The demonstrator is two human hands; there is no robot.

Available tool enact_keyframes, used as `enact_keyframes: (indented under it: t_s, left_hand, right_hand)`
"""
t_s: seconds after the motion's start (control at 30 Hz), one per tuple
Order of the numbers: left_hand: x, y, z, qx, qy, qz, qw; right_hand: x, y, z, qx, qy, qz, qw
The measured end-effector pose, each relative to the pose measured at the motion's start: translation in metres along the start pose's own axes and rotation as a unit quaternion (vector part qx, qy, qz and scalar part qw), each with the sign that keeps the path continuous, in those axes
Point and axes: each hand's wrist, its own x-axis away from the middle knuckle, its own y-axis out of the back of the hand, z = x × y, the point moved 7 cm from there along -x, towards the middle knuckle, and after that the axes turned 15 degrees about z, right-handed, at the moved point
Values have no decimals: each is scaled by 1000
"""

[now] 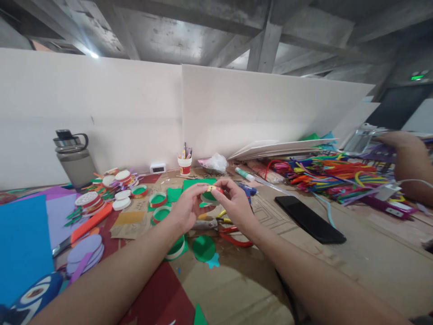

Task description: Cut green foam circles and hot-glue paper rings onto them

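Note:
Between my left hand [189, 206] and my right hand [237, 205], the fingertips of both pinch a short paper-cup ring with a green disc [209, 196]. It is tilted, and part of it is hidden by the fingers. Below it lie scissors with red handles [233, 235], partly behind my right hand. A loose green disc [204, 248] rests on the cardboard near a small light-blue cutout [214, 260]. Left of my left hand stand similar green-bottomed rings [158, 199], and another ring [176, 249] shows partly behind my left forearm.
A black phone [309, 219] lies at right, below a heap of pipe cleaners [338, 174]. An orange-handled cutter [91, 222], purple discs [85, 253] and a water bottle [75, 158] are at left. Another person's arm [412, 167] reaches in at far right.

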Motion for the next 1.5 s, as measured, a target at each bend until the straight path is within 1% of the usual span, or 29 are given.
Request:
enact_keyframes:
  t_s: [0.13, 0.27, 0.57, 0.83, 1.17, 1.5]
  left_hand:
    - [0, -2, 2, 28, -7, 14, 999]
    - [-2, -3, 3, 49, -27, 24, 998]
    - [-1, -2, 0, 30, -65, 7, 997]
    - [-1, 0, 0, 30, -71, -9, 997]
    - [1, -2, 0, 22, -63, -5, 998]
    - [1, 1, 1, 32, -57, -3, 998]
  right_hand:
    - [1, 1, 1, -6, 2, -4, 1000]
    - [1, 1, 0, -1, 4, -6, 1000]
    - [1, -1, 4, 39, 23, -1, 999]
    - [2, -3, 4, 38, 28, 0, 999]
    - [3, -3, 5, 38, 24, -3, 999]
    - [3, -4, 7, 41, 20, 4, 999]
